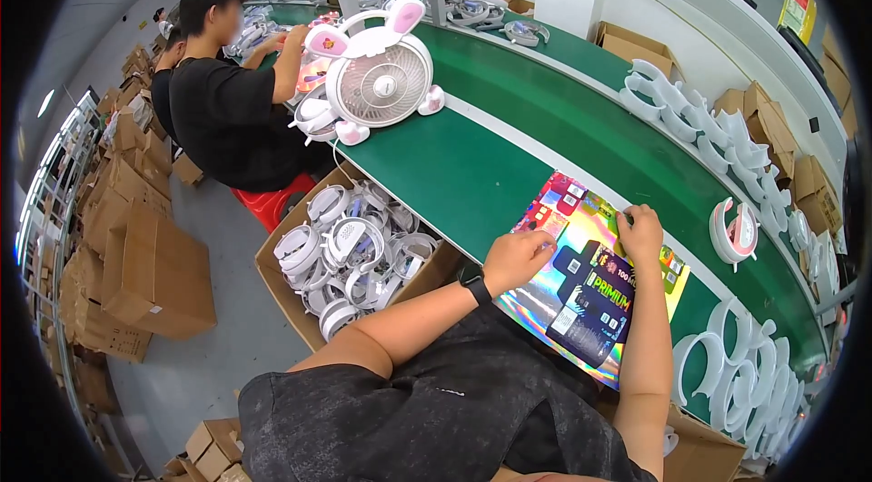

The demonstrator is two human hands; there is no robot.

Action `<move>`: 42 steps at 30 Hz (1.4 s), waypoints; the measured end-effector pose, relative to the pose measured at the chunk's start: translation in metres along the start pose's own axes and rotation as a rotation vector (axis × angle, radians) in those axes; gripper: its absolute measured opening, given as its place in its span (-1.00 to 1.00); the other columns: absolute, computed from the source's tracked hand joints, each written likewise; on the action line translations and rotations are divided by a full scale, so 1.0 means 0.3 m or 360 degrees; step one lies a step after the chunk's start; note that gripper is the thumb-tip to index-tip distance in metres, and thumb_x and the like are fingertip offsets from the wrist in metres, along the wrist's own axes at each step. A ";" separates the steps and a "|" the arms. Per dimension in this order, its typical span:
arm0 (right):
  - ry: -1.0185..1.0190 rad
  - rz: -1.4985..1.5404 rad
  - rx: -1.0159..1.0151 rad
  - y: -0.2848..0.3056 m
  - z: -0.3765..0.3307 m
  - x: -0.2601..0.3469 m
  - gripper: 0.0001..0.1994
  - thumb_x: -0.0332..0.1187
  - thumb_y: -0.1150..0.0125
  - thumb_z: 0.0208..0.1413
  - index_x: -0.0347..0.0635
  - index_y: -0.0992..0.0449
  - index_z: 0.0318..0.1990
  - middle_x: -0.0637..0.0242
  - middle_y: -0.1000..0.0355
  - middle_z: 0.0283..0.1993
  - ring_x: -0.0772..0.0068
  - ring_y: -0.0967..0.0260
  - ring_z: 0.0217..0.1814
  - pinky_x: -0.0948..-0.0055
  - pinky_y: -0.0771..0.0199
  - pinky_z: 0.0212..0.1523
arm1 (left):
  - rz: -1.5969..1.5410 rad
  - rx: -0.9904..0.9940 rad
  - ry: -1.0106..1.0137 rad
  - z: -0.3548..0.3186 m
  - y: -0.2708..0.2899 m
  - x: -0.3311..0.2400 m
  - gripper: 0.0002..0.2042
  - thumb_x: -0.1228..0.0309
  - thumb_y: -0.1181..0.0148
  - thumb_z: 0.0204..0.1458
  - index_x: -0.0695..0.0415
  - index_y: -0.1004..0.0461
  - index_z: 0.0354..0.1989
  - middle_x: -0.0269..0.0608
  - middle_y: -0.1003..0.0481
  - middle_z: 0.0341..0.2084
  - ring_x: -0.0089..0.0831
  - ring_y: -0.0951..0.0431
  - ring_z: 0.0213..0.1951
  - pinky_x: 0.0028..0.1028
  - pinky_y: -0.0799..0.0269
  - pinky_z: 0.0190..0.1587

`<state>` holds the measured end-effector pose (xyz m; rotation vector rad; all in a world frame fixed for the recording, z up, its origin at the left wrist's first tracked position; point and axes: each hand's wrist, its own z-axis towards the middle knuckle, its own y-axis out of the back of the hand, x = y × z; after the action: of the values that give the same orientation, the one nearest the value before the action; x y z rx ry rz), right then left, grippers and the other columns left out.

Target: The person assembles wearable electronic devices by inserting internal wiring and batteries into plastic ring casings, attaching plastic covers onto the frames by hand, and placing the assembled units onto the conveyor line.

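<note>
A shiny printed sheet (595,309) with rainbow foil, yellow and red parts and a large black panel lies in front of me on the green bench, reaching over its near edge. My left hand (520,262), with a dark watch at the wrist, rests over the sheet's left side with fingers curled closed. Whether anything is between those fingers is hidden. My right hand (641,233) is at the sheet's far right side, fingers bent and pressed together by its edge. What they pinch, if anything, cannot be made out. Both forearms pass close above the sheet.
A white fan with pink rabbit ears (380,82) stands at the bench's left, near a co-worker in black (227,109). Below is a carton (272,257) of white round parts. Curved white pieces (740,382) and a white-pink ring (734,233) are on the right.
</note>
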<state>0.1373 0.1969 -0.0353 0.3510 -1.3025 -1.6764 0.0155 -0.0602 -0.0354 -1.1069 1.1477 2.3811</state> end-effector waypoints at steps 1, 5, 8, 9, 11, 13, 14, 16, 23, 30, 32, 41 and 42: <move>-0.0003 0.0001 0.0000 0.000 0.001 -0.001 -0.76 -0.19 -0.23 0.08 -0.20 -0.59 -0.32 0.16 -0.45 -0.28 0.08 -0.40 -0.12 0.15 -0.44 -0.13 | 0.0002 0.0000 -0.0013 0.002 0.000 0.001 -0.85 0.32 -0.13 0.10 0.05 -0.59 -0.28 -0.14 -0.56 -0.49 -0.18 -0.57 -0.47 -0.28 -0.44 -0.41; -0.0044 0.0050 -0.0163 0.018 0.007 0.010 -0.75 -0.19 -0.22 0.08 -0.22 -0.53 -0.40 0.16 -0.45 -0.33 0.07 -0.41 -0.20 0.15 -0.41 -0.22 | 0.0021 0.0057 -0.0014 0.004 0.003 -0.003 -0.81 0.25 -0.10 0.13 0.06 -0.56 -0.28 -0.11 -0.56 -0.48 -0.13 -0.57 -0.44 -0.22 -0.45 -0.37; 0.0024 0.0087 -0.0370 0.019 0.014 0.005 -0.70 -0.16 -0.21 0.12 -0.23 -0.47 -0.47 0.16 -0.42 -0.44 0.03 -0.41 -0.35 0.13 -0.37 -0.31 | 0.0026 0.0084 0.0000 0.006 0.006 -0.004 -0.82 0.26 -0.10 0.13 0.06 -0.56 -0.28 -0.11 -0.56 -0.50 -0.13 -0.57 -0.44 -0.21 -0.45 -0.37; -0.0009 0.0111 -0.0404 0.023 0.012 0.003 -0.67 -0.14 -0.19 0.15 -0.22 -0.45 -0.50 0.16 -0.40 -0.48 0.02 -0.40 -0.40 0.13 -0.36 -0.35 | 0.0025 0.0085 0.0000 0.006 0.003 -0.003 -0.82 0.26 -0.10 0.13 0.06 -0.56 -0.28 -0.11 -0.56 -0.50 -0.13 -0.57 -0.44 -0.21 -0.45 -0.37; -0.0039 0.0139 -0.0437 0.033 0.011 0.010 -0.64 -0.12 -0.18 0.17 -0.21 -0.43 -0.53 0.15 -0.39 -0.53 0.01 -0.38 -0.45 0.12 -0.34 -0.38 | 0.0041 0.0025 -0.0014 0.003 -0.001 0.004 -0.85 0.30 -0.13 0.10 0.04 -0.58 -0.29 -0.16 -0.56 -0.52 -0.19 -0.57 -0.49 -0.29 -0.43 -0.43; -0.0005 0.0098 -0.0482 0.045 0.011 0.015 -0.57 -0.09 -0.16 0.19 -0.20 -0.36 -0.60 0.13 -0.34 -0.60 0.01 -0.33 -0.54 0.13 -0.28 -0.47 | 0.0024 0.0008 -0.0030 0.001 -0.005 0.005 -0.86 0.30 -0.13 0.10 0.04 -0.58 -0.29 -0.16 -0.55 -0.53 -0.20 -0.57 -0.49 -0.29 -0.43 -0.44; -0.0008 0.0098 -0.0483 0.049 0.011 0.018 -0.57 -0.09 -0.16 0.19 -0.20 -0.36 -0.60 0.13 -0.34 -0.60 0.01 -0.33 -0.54 0.13 -0.28 -0.47 | 0.0005 -0.0007 -0.0046 0.001 -0.005 0.005 -0.86 0.30 -0.13 0.10 0.04 -0.58 -0.29 -0.17 -0.55 -0.54 -0.21 -0.57 -0.49 -0.29 -0.43 -0.44; -0.0029 0.0150 -0.0549 0.054 0.011 0.023 -0.53 -0.08 -0.17 0.20 -0.21 -0.30 -0.64 0.12 -0.30 -0.62 0.02 -0.28 -0.58 0.15 -0.24 -0.52 | 0.0011 0.0002 -0.0051 0.002 0.000 -0.001 -0.86 0.31 -0.13 0.10 0.04 -0.57 -0.30 -0.17 -0.55 -0.54 -0.21 -0.57 -0.49 -0.29 -0.42 -0.45; -0.0021 0.0157 -0.0604 0.055 0.006 0.029 -0.52 -0.11 -0.18 0.19 -0.23 -0.28 -0.65 0.13 -0.28 -0.64 0.04 -0.26 -0.61 0.16 -0.22 -0.54 | 0.0024 -0.0010 -0.0096 0.002 0.001 -0.004 -0.87 0.33 -0.14 0.09 0.04 -0.57 -0.29 -0.16 -0.55 -0.54 -0.22 -0.55 -0.54 -0.32 -0.41 -0.48; -0.0037 0.0108 -0.0043 -0.019 -0.005 -0.017 -0.69 -0.19 -0.26 0.06 -0.21 -0.57 -0.14 0.14 -0.47 -0.06 0.04 -0.35 0.09 0.18 -0.39 0.08 | 0.0027 0.0135 0.0012 0.011 0.010 -0.021 -0.85 0.30 -0.14 0.11 0.07 -0.56 -0.27 -0.17 -0.58 -0.45 -0.21 -0.58 -0.48 -0.29 -0.45 -0.43; 0.0038 0.0179 -0.0019 -0.043 -0.002 -0.032 -0.67 -0.19 -0.25 0.07 -0.24 -0.57 -0.11 0.08 -0.43 0.05 0.02 -0.33 0.15 0.19 -0.35 0.16 | 0.0061 0.0116 -0.0016 0.011 0.009 -0.020 -0.86 0.31 -0.15 0.11 0.07 -0.56 -0.28 -0.17 -0.58 -0.45 -0.22 -0.58 -0.48 -0.30 -0.45 -0.44; 0.0017 0.0250 0.0046 -0.043 -0.009 -0.039 -0.67 -0.21 -0.24 0.08 -0.26 -0.57 -0.10 0.04 -0.41 0.10 -0.01 -0.33 0.17 0.17 -0.33 0.18 | 0.0065 0.0074 -0.0070 0.005 -0.002 -0.002 -0.87 0.34 -0.14 0.10 0.07 -0.56 -0.30 -0.17 -0.58 -0.45 -0.20 -0.58 -0.48 -0.32 -0.46 -0.42; 0.0010 0.0262 0.0052 -0.043 -0.006 -0.037 -0.67 -0.21 -0.24 0.08 -0.26 -0.57 -0.11 0.03 -0.41 0.10 -0.02 -0.33 0.17 0.17 -0.33 0.18 | 0.0071 0.0063 -0.0059 0.005 -0.002 0.001 -0.87 0.34 -0.14 0.10 0.07 -0.56 -0.30 -0.17 -0.58 -0.45 -0.20 -0.58 -0.48 -0.32 -0.46 -0.42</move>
<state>0.1378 0.2046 -0.0505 0.2609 -1.3190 -1.5166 0.0148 -0.0587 -0.0355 -1.0305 1.2136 2.3912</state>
